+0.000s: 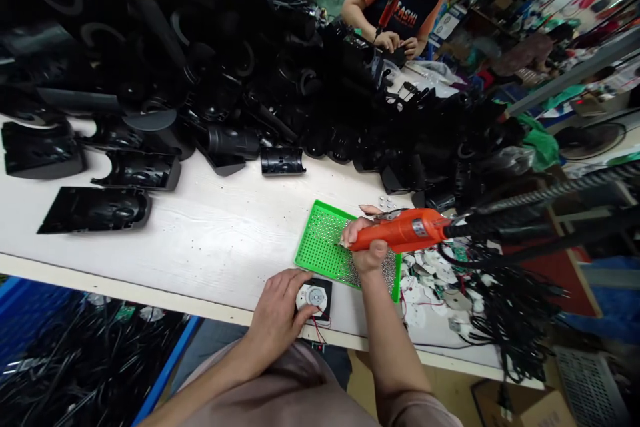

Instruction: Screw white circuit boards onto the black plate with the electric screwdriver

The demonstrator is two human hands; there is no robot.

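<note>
Black housings (240, 93) heaped along far side of counter (220, 227); co-worker (423, 10) beyond heap. Dark cables (515, 320) and white parts (435, 270) crowd right end, beside green tray (317, 247) with small screws (389, 270). Orange electric screwdriver (407, 230) above tray, long axis roughly sideways, nose leftward, cord end rightward. Right hand (369, 261): grip closed round screwdriver, hiding part of tray. Left hand (277, 300): grip part-curled, thumb and fingers holding white motor (315, 295) on black block (327, 293), near counter's front edge; red wires (319, 328) trail nearward.
</note>
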